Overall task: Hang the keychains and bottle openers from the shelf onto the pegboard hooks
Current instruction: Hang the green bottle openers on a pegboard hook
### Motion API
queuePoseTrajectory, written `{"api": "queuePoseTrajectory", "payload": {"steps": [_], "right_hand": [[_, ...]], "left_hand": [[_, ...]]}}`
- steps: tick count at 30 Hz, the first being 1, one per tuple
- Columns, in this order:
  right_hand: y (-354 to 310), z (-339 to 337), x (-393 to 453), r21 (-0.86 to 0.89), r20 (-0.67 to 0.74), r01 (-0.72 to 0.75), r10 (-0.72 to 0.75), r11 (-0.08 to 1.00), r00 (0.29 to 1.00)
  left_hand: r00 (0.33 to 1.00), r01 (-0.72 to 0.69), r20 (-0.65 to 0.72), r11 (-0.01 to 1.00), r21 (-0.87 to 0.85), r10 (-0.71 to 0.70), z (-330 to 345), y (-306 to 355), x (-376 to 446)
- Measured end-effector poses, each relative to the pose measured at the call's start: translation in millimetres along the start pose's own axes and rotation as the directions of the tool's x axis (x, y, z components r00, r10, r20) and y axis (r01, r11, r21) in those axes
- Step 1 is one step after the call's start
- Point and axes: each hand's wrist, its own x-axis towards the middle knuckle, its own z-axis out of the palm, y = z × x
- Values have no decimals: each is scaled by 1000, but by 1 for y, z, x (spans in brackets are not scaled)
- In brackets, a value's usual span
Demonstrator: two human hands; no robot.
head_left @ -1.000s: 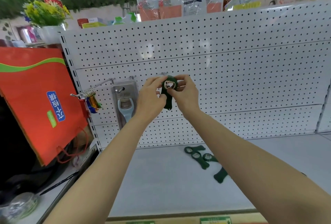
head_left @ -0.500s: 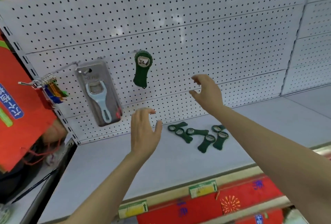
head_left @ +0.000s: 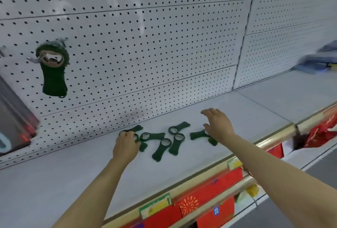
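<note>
Both hands reach the green bottle openers on the shelf.

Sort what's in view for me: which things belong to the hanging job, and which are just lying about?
Job:
- green bottle openers loose on the shelf
- hung opener on the pegboard
- left hand grasping the leftmost opener
- right hand open above the rightmost one

Lying about:
- blue items far right
- red packaging below the shelf edge
- price tags
</note>
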Motion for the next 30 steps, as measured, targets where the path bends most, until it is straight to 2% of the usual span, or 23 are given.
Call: {"api": "queuePoseTrajectory", "payload": {"steps": [3, 7, 11, 14, 20, 25, 30], "right_hand": [[41, 13, -5, -33, 66, -19, 21, 999, 998], [81, 28, -10, -43, 127, -69, 74, 997, 989], [102, 36, -13, -3, 150, -132, 131, 991, 980], [105, 38, -13, 0, 182, -180, 177, 984, 967], [102, 39, -3, -38, 402, -265, 257, 963, 879], [98, 39, 14, 20, 476, -373, 319, 928, 820], [90, 40, 14, -10, 487, -350, 310, 937, 816]], "left_hand": [[998, 28, 61, 996, 86, -33, 16, 12, 24], [986, 97, 126, 988, 116, -111, 40, 24, 44], [991, 94, 64, 958, 270, -115, 49, 26, 51], [988, 96, 91, 959, 266, -124, 47, 24, 51], [987, 139, 32, 926, 351, -160, 47, 14, 26], [983, 180, 2, 956, 230, -185, 38, -2, 18], [975, 200, -86, 976, -82, -207, 23, 0, 6]]}}
